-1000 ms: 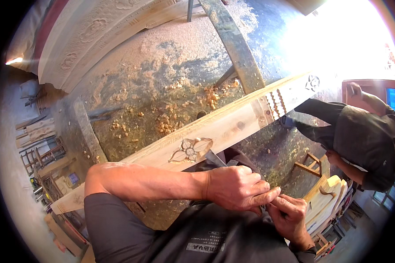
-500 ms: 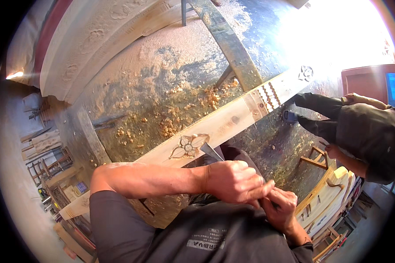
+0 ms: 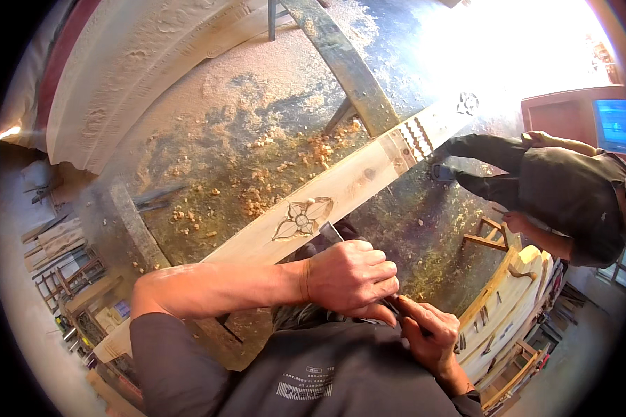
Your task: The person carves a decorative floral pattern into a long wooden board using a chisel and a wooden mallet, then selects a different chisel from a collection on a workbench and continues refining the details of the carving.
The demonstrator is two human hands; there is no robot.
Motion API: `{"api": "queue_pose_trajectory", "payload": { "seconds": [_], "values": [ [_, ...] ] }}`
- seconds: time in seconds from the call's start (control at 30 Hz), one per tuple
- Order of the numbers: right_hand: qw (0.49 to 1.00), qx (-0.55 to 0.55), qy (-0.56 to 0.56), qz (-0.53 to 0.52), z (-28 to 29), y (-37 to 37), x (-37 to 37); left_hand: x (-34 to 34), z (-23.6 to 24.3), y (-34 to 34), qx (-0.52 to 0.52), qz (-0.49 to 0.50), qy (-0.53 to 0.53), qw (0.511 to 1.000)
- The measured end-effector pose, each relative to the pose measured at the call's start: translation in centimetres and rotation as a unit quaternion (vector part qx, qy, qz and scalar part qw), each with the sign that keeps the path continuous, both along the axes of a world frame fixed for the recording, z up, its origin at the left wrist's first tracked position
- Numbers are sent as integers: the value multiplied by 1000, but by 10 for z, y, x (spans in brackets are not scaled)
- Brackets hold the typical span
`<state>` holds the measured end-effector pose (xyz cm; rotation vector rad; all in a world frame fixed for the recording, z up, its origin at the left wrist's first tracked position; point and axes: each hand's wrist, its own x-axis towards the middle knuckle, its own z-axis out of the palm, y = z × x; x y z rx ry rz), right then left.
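A chisel (image 3: 332,233) with a grey metal blade slants up from my fists toward a long pale plank (image 3: 341,184). Its tip is by the lower right edge of a carved four-petal flower (image 3: 301,219); I cannot tell whether it touches the wood. My left hand (image 3: 353,278) is wrapped round the chisel below the blade. Farther down and to the right, my right hand (image 3: 431,333) is closed round the handle end, which the fingers mostly hide.
Wood shavings (image 3: 257,201) litter the dark floor beyond the plank. A beam (image 3: 351,69) props its far part. On the right a co-worker (image 3: 563,187) stands near a board bearing several tools (image 3: 490,320). A large carved panel (image 3: 118,90) stands at upper left.
My hands and the chisel have shifted left, closer to the plank. The blade tip has moved from over the right petal to just outside its edge. The view has swung slightly.
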<state>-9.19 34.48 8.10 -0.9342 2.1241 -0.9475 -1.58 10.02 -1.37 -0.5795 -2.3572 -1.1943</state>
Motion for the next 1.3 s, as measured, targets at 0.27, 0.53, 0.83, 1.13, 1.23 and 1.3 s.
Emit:
{"api": "queue_pose_trajectory", "payload": {
  "seconds": [0.27,0.53,0.83,1.13,1.23,1.3],
  "values": [
    [992,47,-93,-75,15,-5,25,3,-2,5,37,15,9,999],
    [995,46,-55,-71,13,-12,30,3,-8,4,31,25,-15,999],
    [995,34,-53,-73,17,-18,26,2,-7,4,42,28,-34,998],
    [995,50,-55,-74,22,-27,24,-2,-5,3,67,50,-38,996],
    [994,52,-53,-74,18,-21,28,-1,-5,4,67,58,-51,995],
    [995,34,-41,-80,6,-16,34,-1,-5,5,62,76,-59,994]
  ]
}}
